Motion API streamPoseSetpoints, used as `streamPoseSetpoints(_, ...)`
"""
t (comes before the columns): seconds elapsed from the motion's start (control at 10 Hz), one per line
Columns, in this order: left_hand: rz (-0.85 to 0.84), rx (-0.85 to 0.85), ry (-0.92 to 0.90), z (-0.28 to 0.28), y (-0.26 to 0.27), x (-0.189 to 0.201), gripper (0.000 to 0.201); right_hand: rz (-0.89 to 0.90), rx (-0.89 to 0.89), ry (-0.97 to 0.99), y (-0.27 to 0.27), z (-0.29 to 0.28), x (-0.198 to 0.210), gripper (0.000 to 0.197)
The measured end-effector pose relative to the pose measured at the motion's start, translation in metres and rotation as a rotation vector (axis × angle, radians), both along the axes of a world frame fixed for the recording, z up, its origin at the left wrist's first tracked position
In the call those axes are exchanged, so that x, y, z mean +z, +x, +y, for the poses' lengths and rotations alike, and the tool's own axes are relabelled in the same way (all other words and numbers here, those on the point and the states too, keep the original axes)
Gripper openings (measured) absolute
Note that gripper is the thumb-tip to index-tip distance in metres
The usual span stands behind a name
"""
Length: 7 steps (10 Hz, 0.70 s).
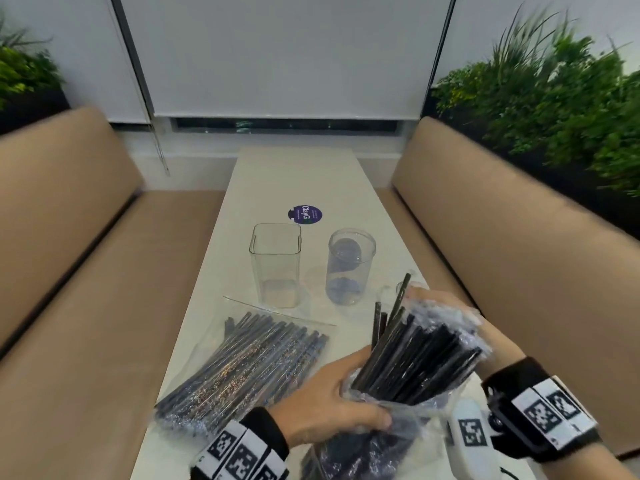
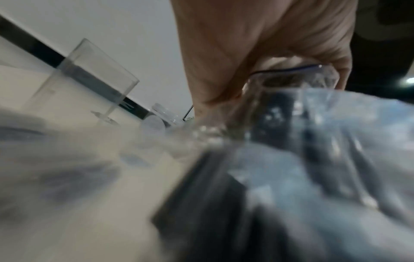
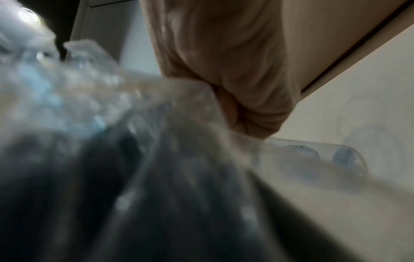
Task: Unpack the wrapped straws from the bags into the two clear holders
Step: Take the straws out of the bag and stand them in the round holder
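Note:
A bundle of black wrapped straws (image 1: 415, 358) sticks out of a crumpled clear bag (image 1: 374, 441) that I hold over the near end of the white table (image 1: 298, 178). My left hand (image 1: 329, 410) grips the bag's lower part, thumb across the plastic. My right hand (image 1: 450, 306) holds the bundle from the far side, mostly hidden by plastic. A second bag of straws (image 1: 242, 365) lies flat to the left. Beyond stand a square clear holder (image 1: 275, 268) and a round clear holder (image 1: 349, 265), both without straws. Both wrist views are blurred plastic (image 2: 313, 159) and palm (image 3: 235, 70).
Tan bench seats (image 1: 86, 237) flank the narrow table on both sides. A purple round sticker (image 1: 304, 214) lies past the holders. A white device (image 1: 471, 441) rests at the near right edge. Green plants (image 1: 554, 98) stand behind the right bench.

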<state>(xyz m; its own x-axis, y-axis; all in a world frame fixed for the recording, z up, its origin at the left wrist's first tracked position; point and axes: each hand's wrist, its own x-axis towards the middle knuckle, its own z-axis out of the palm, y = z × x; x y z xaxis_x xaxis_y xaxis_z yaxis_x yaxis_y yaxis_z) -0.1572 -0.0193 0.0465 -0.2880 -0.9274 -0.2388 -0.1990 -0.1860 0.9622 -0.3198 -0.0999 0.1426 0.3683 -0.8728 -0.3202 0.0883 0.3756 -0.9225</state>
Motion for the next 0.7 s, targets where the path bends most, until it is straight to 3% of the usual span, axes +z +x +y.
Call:
streamPoseSetpoints(0.1,0.06,0.075,-0.065,-0.001,-0.001,0.004,0.067,-0.071,0.016,-0.018,-0.015,-0.027,-0.034,0.066)
streamPoseSetpoints(0.2,0.04,0.281,-0.156,-0.007,0.005,0.009,0.057,0.212,0.054,-0.221,-0.027,-0.052,-0.047,0.022)
streamPoseSetpoints(0.3,0.036,0.457,-0.284,-0.015,0.011,0.008,0.057,0.333,-0.217,-0.545,-0.036,-0.063,-0.029,0.009)
streamPoseSetpoints(0.4,0.054,0.579,-0.449,-0.029,0.005,0.002,0.065,-0.084,-0.275,-0.639,-0.023,-0.041,-0.018,0.012)
streamPoseSetpoints(0.5,0.059,0.726,-0.548,-0.043,-0.01,-0.021,0.07,-0.106,-0.062,-0.593,0.009,-0.023,-0.037,0.057)
streamPoseSetpoints(0.6,-0.021,0.71,-0.541,-0.049,-0.017,-0.059,0.073,0.108,0.045,-0.6,0.027,-0.02,-0.072,0.086)
streamPoseSetpoints(0.7,-0.101,0.548,-0.404,-0.044,-0.014,-0.096,0.08,0.219,0.191,-0.554,0.026,-0.024,-0.11,0.088)
